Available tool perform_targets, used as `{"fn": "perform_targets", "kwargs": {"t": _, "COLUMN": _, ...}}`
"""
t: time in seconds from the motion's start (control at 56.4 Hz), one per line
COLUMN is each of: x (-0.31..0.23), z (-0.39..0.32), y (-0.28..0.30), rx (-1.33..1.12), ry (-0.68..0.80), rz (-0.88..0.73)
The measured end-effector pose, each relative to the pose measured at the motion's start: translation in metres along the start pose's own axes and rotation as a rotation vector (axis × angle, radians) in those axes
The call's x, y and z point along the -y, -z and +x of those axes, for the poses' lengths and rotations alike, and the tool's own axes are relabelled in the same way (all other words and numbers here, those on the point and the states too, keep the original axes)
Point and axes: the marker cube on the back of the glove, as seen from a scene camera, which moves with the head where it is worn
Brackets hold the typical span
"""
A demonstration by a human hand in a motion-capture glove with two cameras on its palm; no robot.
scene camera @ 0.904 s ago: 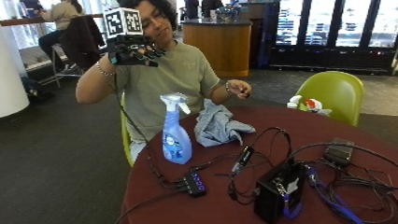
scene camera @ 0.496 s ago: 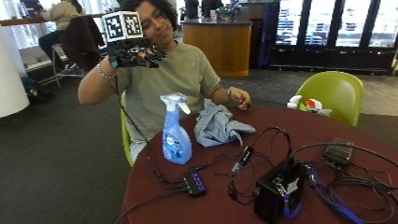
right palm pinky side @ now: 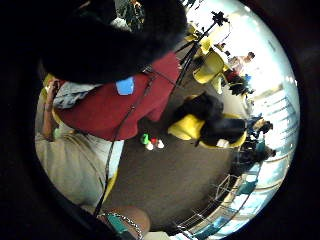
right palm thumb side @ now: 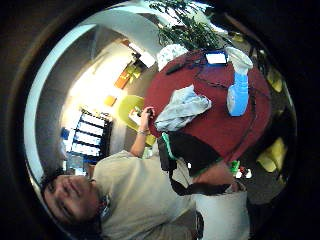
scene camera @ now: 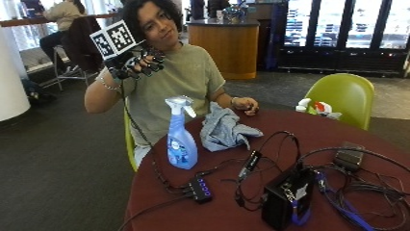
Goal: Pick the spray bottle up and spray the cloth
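Observation:
A clear spray bottle point(scene camera: 181, 139) of blue liquid with a white trigger head stands upright near the edge of the round red table point(scene camera: 269, 130). Just beside it lies a crumpled grey-blue cloth point(scene camera: 224, 129). My gloved right hand point(scene camera: 137, 60) is raised beside my head, well above and apart from the bottle, fingers loosely curled and holding nothing. My bare left hand point(scene camera: 245, 105) rests on the table behind the cloth. The thumb side palm view looks down from a distance on the bottle point(right palm thumb side: 238, 90) and the cloth point(right palm thumb side: 182, 107).
A black box point(scene camera: 285, 199), a small hub point(scene camera: 200, 188) and tangled cables point(scene camera: 359, 187) cover the near and right parts of the table. A yellow-green chair point(scene camera: 342, 96) stands behind the table.
My raised gloved hand has come down a little. The bare left hand has settled lower onto the table. Bottle and cloth have not moved.

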Motion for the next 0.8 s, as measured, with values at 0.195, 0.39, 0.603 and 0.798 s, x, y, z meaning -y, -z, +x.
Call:
{"fn": "perform_targets", "kwargs": {"t": 0.195, "x": -0.01, "z": 0.01, "y": -0.021, "rx": 0.182, "ry": -0.047, "rz": 0.015}}
{"fn": "perform_targets", "kwargs": {"t": 0.39, "x": -0.02, "z": 0.022, "y": -0.051, "rx": 0.451, "ry": -0.122, "rz": 0.069}}
{"fn": "perform_targets", "kwargs": {"t": 0.603, "x": -0.019, "z": 0.03, "y": -0.097, "rx": 0.719, "ry": -0.239, "rz": 0.126}}
{"fn": "perform_targets", "kwargs": {"t": 0.798, "x": 0.002, "z": 0.027, "y": -0.127, "rx": 0.819, "ry": -0.288, "rz": 0.139}}
